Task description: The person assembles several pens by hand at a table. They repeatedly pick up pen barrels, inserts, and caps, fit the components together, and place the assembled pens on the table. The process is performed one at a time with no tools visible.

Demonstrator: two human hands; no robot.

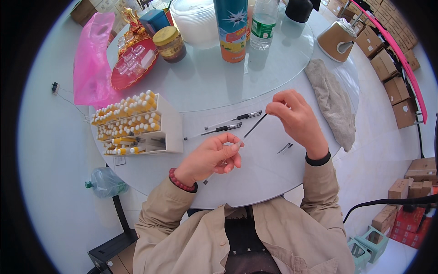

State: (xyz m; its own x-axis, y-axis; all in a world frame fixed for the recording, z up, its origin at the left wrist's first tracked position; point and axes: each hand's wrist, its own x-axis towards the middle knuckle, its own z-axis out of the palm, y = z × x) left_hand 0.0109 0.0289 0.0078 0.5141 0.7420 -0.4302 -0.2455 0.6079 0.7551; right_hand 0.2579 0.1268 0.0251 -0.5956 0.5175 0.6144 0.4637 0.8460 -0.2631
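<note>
Over the near part of the white round table [269,176], my left hand [213,157] is closed around the clear barrel of a pen, whose dark end [206,181] shows below the palm. A thin black pen refill [255,125] slants up and right from the barrel's mouth. My right hand [292,112] pinches the refill's upper end; the fingers hide its tip. A loose clear pen cap [285,148] lies below my right hand. Just beyond my left hand rest two capped clear pens, an upper pen [233,120] and a lower pen [213,131].
At left stands a white rack [171,125] of yellow, white-tipped sticks. Behind it are a pink plastic bag [93,59], a red tray [125,82] and a lidded jar [169,44]. A spray can [231,32] and a water bottle [263,27] stand farther back. A grey cloth [333,102] lies right.
</note>
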